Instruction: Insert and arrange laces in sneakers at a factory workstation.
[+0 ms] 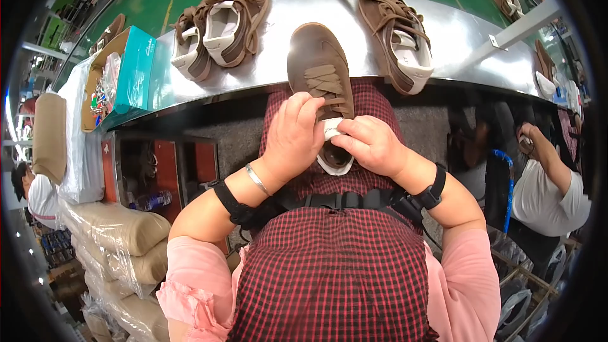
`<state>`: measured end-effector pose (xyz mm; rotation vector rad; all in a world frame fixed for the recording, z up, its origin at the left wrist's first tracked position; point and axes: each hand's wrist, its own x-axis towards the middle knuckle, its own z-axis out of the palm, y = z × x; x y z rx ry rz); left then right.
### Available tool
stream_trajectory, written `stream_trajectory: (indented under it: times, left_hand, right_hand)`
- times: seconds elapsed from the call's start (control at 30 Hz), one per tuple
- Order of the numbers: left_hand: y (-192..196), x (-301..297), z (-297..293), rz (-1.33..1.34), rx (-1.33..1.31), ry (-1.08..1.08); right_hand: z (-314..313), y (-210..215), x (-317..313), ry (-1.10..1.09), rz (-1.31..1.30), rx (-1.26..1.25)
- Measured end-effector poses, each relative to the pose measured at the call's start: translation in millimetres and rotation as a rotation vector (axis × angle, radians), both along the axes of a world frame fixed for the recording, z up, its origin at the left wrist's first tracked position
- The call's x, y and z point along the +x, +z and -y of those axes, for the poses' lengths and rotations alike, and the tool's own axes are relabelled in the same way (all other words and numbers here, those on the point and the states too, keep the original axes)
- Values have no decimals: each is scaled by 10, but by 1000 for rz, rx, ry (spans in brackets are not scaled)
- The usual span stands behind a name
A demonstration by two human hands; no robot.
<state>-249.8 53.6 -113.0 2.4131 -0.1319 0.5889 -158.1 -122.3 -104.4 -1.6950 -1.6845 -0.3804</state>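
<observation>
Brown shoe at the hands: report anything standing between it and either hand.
Nothing visible blocks the shoe: the left hand is at its laces, the right hand pinches its white tongue.

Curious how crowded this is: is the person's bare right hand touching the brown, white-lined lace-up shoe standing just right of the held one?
Apart: the head view shows grey floor between the right hand and the brown shoe.

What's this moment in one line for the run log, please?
left hand: touching laced brown shoe | right hand: on its white tongue tab | toe: pointing away from hands | metal table: more brown shoes
</observation>
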Motion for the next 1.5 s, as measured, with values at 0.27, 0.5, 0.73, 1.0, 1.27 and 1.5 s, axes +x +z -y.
stream_trajectory:
  times: [0.27,0.5,0.73,1.0,1.27,1.5]
  left_hand:
    - [-139,-96,13,56,406,-7]
    - [-121,59,30,243,457,-113]
    - [-139,93,-42,416,387,-132]
    - [-158,62,-49,390,307,-203]
    - [240,153,-164,449,340,-131]
    - [559,285,-392,497,255,-50]
  right_hand:
    - [-2,-94,-36,30,-35,10]
    - [-48,-9,-47,-331,-347,80]
    - [-107,-154,-25,-346,136,-53]
    - [-4,-372,27,-308,138,-90]
    - [-75,1491,791,-126,-289,-689]
    - [-171,1913,1222,-316,-324,-9]
